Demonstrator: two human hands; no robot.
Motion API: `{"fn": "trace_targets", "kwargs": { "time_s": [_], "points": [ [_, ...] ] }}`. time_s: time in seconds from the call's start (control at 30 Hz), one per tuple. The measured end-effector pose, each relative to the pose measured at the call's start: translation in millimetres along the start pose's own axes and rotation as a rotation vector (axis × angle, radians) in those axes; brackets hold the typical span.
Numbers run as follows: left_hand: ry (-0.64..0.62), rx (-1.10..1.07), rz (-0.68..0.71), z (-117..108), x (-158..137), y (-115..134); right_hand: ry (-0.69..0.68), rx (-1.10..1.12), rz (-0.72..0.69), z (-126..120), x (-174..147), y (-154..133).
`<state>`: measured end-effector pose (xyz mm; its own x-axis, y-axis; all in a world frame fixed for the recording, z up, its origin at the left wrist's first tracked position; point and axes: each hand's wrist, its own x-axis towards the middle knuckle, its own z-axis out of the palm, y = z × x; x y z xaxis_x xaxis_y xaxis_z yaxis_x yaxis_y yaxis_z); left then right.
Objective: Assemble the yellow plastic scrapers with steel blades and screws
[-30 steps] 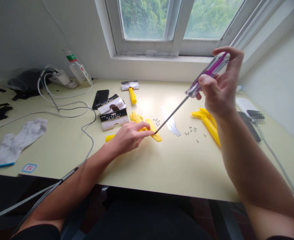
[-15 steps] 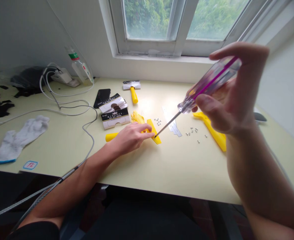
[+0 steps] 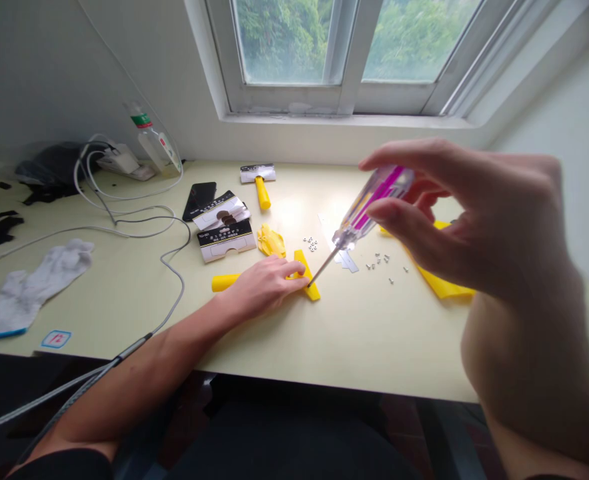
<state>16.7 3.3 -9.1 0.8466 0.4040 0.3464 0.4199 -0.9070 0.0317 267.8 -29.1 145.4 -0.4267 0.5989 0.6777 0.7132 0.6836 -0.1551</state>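
My left hand [image 3: 269,283] is closed over a yellow T-shaped plastic tool [image 3: 225,283], pressing it flat on the table. The tool's handle end shows to the left, its flat crosspiece to the right of my fingers. In my right hand [image 3: 459,220] is a screwdriver [image 3: 357,215] with a clear and purple handle, held slanted between thumb and fingers. Its tip meets the crosspiece beside my left fingertips; any screw there is too small to make out. Small nuts [image 3: 311,243], a thin metal blade [image 3: 345,260] and several screws [image 3: 378,261] lie nearby.
Behind my left hand are yellow plastic pieces [image 3: 271,241], printed cards [image 3: 227,241], a phone [image 3: 200,201] and another yellow T-shaped tool [image 3: 263,193]. Another yellow part [image 3: 437,277] lies partly behind my right hand. A cable [image 3: 174,307] crosses my left forearm; a glove [image 3: 39,283] lies left.
My right hand has come lower and turned around the screwdriver handle, with the tip staying at the crosspiece. My left hand keeps its hold. The whole view has shifted slightly.
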Motion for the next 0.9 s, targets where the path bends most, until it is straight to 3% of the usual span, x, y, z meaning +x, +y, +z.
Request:
{"fn": "trace_targets", "kwargs": {
  "time_s": [0.17,0.27,0.37,0.47,0.6,0.73,0.9],
  "points": [
    [0.012,0.005,0.007,1,0,-1,-0.079,0.022,0.042,-6,-2,-8],
    [0.011,0.003,0.004,1,0,-1,-0.032,-0.019,0.105,-4,-4,-14],
    [0.007,-0.003,-0.003,1,0,-1,0.038,-0.189,0.013,-3,-4,-15],
    [0.006,-0.001,-0.003,1,0,-1,-0.039,-0.118,-0.061,-9,-2,-14],
    [-0.012,0.001,-0.010,1,1,-1,-0.220,0.020,0.033,-14,0,-13],
    [-0.022,-0.009,-0.013,1,1,-1,-0.146,-0.200,0.138,-9,-1,-7],
    [-0.002,-0.025,-0.007,2,0,-2,-0.275,0.096,0.040,-14,-3,1]
  ]
}}
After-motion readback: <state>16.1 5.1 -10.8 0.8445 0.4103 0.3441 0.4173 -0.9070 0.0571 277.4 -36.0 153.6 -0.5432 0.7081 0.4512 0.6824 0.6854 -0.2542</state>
